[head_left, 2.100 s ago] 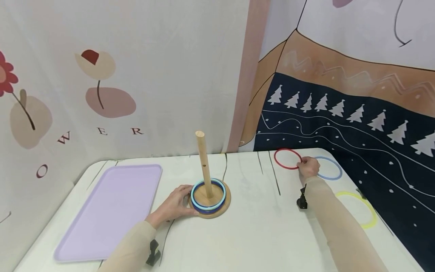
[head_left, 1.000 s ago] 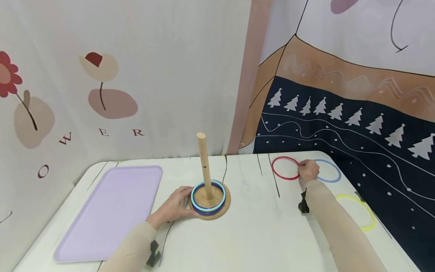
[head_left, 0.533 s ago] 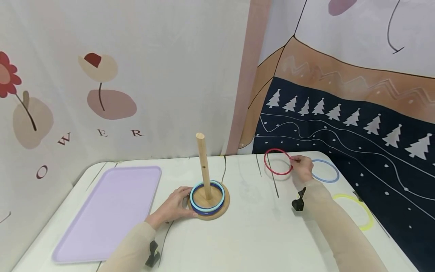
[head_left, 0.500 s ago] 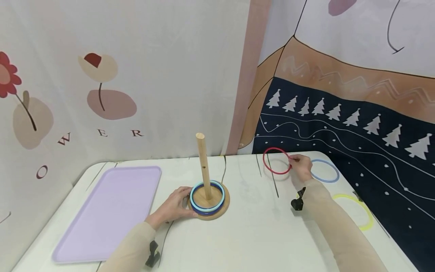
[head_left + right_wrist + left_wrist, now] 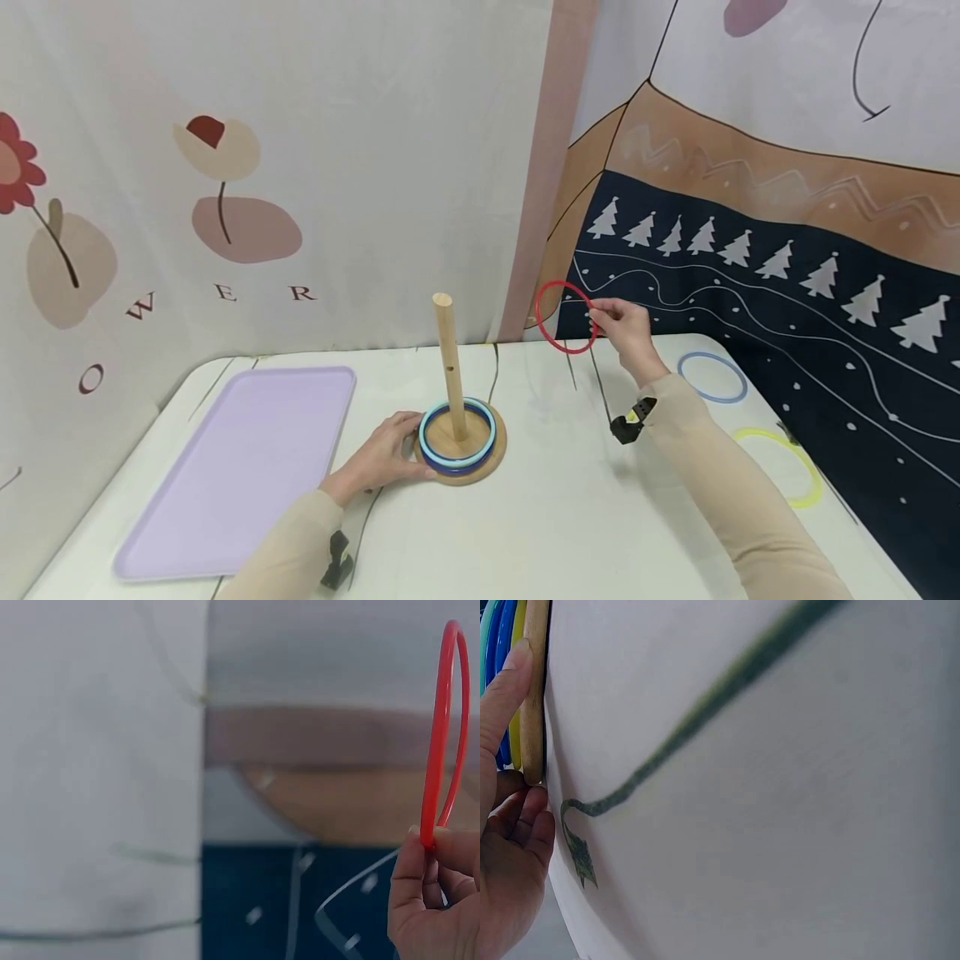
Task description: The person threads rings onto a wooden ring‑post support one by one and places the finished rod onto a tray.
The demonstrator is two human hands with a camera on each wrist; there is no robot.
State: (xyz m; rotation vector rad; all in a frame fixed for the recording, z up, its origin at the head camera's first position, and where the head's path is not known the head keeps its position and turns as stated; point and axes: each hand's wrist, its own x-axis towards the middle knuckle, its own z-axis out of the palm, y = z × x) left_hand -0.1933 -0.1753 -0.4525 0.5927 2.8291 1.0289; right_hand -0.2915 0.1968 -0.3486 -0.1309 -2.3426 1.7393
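My right hand (image 5: 628, 332) pinches a red ring (image 5: 540, 321) between thumb and fingers, raised above the table's back edge. The ring stands tilted up in the right wrist view (image 5: 435, 750). A wooden ring stand (image 5: 447, 358) with an upright peg and round base is at mid-table. A light teal ring (image 5: 425, 446) and a dark blue ring (image 5: 450, 472) lie around its peg. My left hand (image 5: 386, 450) holds the base's left side. In the left wrist view, its thumb lies against the wooden base (image 5: 532, 712), and a yellow ring (image 5: 515, 742) shows beside the blue ones.
A light blue ring (image 5: 712, 398) and a yellow ring (image 5: 806, 500) lie on the white table (image 5: 555, 517) at right. A lavender tray (image 5: 247, 467) lies at left. Printed cloth walls stand behind the table and to its right.
My right hand has lifted the red ring off the table and carried it left and up, towards the stand. The left hand has stayed at the stand's base.
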